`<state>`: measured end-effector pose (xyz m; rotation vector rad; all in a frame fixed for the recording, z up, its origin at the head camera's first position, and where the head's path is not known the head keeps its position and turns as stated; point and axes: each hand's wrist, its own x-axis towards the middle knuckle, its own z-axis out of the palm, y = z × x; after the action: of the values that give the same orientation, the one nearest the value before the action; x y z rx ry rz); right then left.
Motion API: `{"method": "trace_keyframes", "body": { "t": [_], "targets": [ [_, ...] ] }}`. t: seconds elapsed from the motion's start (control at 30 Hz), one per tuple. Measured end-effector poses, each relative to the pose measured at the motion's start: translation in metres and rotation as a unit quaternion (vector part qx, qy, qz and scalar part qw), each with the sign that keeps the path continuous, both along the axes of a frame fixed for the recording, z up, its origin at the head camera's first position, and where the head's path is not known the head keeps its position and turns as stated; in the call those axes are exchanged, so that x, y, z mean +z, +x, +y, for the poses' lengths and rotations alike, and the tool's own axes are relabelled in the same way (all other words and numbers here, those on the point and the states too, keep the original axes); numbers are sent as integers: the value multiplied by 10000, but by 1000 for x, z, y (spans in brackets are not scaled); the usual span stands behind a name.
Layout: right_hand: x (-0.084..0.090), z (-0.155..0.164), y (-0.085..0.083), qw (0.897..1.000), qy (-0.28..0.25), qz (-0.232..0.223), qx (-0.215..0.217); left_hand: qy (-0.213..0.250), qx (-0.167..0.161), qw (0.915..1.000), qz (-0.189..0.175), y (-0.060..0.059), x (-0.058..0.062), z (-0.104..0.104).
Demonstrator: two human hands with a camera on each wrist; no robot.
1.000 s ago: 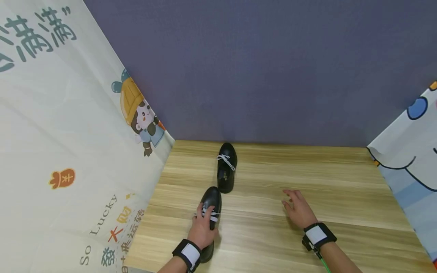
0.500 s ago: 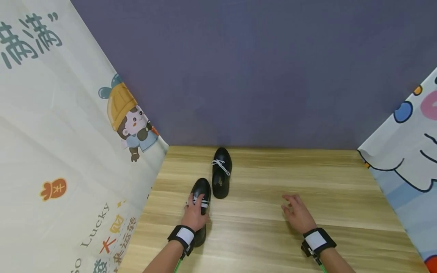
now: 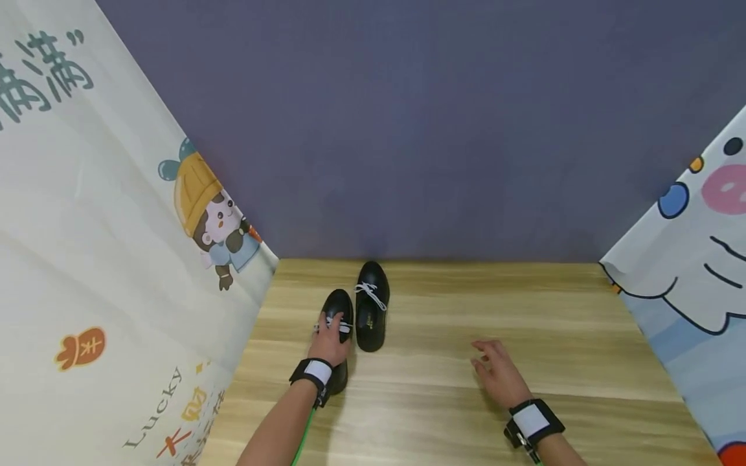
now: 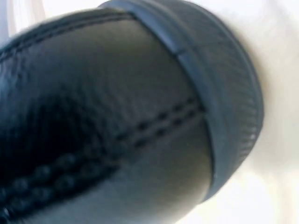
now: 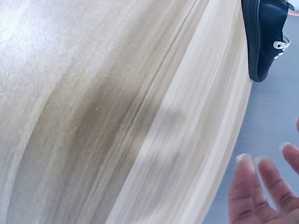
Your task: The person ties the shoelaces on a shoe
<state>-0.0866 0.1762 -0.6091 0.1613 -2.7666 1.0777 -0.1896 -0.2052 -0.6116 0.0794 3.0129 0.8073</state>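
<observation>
In the head view my left hand (image 3: 329, 343) grips a black lace-up shoe (image 3: 337, 303) from above, fingers over its white laces, its toe towards the dark panel. The matching black shoe (image 3: 371, 310) stands just to its right, slightly farther forward, laces tied in a bow. The heel of the held shoe (image 4: 140, 93) fills most of the left wrist view. Well to the right, my right hand (image 3: 501, 375) hovers over the wood-grain surface with loosely bent fingers and holds nothing. The right wrist view shows its fingers (image 5: 245, 186) and part of a black shoe (image 5: 264, 37).
A wood-grain surface (image 3: 431, 369) lies under both shoes. At its back rises a dark blue-grey panel (image 3: 408, 129). A white printed sheet (image 3: 116, 259) slopes along the left side, and another printed sheet (image 3: 693, 278) borders the right.
My left hand has slid its shoe forward, from behind the other shoe to nearly alongside it. The right hand keeps hovering over the surface. The head view has shifted slightly.
</observation>
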Motion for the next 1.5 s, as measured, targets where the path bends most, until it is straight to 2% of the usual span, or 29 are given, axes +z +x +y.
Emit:
{"method": "trace_keyframes", "body": {
  "t": [0.13,0.27,0.53,0.8,1.03,1.23,1.5],
  "targets": [
    [-2,3,7,9996,118,-219,-108,-57,-125,9999,-32,-15,-3,1],
    [-2,5,12,9989,124,-422,-157,-114,-74,9999,-90,-28,-6,0],
    [-1,8,19,9984,73,-499,-256,-138,-67,9999,-69,-47,-7,2],
    [-1,11,23,9977,141,-599,-296,-78,-70,9998,-188,-54,-15,1],
    [-6,12,29,9984,101,-443,-333,13,-96,9997,-207,-54,-10,-5],
    [-10,7,31,9985,-15,-438,-317,-10,-66,9998,-166,-57,-13,-12],
    [-10,-1,34,9963,-1,-822,-250,-1,-1,10000,-31,-57,-29,-15]
  ]
}}
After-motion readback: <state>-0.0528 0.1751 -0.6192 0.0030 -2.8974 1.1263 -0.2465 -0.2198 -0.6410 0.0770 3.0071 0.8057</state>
